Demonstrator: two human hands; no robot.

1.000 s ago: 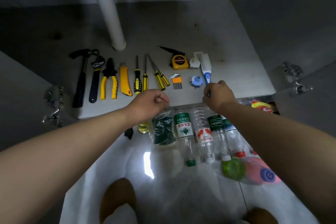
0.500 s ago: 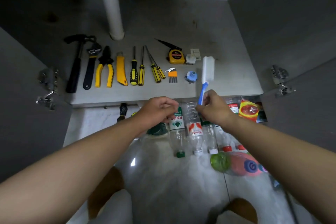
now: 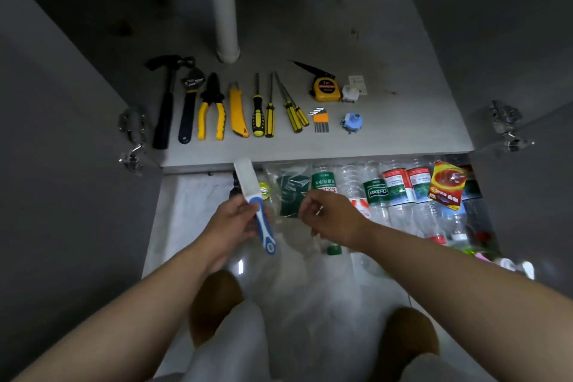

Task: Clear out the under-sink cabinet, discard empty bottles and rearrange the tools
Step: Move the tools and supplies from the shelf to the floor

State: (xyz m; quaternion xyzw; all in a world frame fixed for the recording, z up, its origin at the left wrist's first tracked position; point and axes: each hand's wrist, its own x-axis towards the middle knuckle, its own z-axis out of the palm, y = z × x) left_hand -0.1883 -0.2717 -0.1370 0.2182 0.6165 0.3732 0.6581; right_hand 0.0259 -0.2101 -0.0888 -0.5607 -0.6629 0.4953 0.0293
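Grey cabinet floor (image 3: 403,121): one black hammer (image 3: 166,102), one black adjustable wrench (image 3: 189,105), one pair of yellow-handled pliers (image 3: 212,112), one yellow utility knife (image 3: 238,113), four yellow-and-black screwdrivers (image 3: 257,116), one yellow tape measure (image 3: 324,89). Pale floor in front: at least five clear plastic bottles (image 3: 376,195). Left hand (image 3: 231,223), fingers clamped round the handle of one white-headed blue brush (image 3: 247,180), holds it above that floor. Right hand (image 3: 331,215) beside it, fingers loosely curled, empty.

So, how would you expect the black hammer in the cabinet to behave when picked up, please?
The hammer looks stiff and probably head-heavy, given its broad claw head on a slim handle. Lying flat beside the wrench, it seems unlikely to roll.
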